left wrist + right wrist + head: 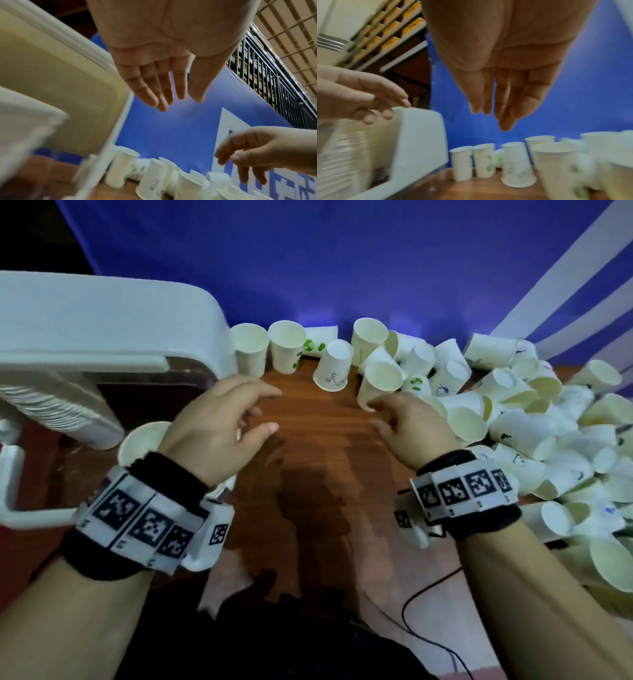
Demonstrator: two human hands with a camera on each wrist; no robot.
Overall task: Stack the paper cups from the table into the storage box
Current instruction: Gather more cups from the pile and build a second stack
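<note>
Brown wood-grain table (308, 419) fills the middle of the head view, with a blue backdrop behind it. Both hands hover over its bare centre, holding nothing. On the left hand (219, 422) the fingers (149, 88) are straight and loosely spread, released; on the right hand (407, 422) the fingers (506, 102) hang straight too, tips just above the table and near the closest upright paper cup (380, 385).

Outward from the right hand, the paper cups (534, 433) lie in a loose heap across the right half of the frame, many tipped on their sides, some upright, one upside down (334, 366) at upper centre. Two more stand upright (267, 350) against the corner of the storage box (113, 337), which takes up the upper left. A nested stack of cups (51, 409) already lies on its side inside the box, and one single cup (144, 440) shows just behind the left wrist.

The step in hand looks like a fresh pick. It would go best by taking an upright cup first, pinching it lightly at the rim so the thin wall does not crush, turning its mouth the same way as the stack, then sliding it straight on along the stack's axis. Cups lying on their sides need righting first; reaching deep into the heap risks knocking others off the table
</note>
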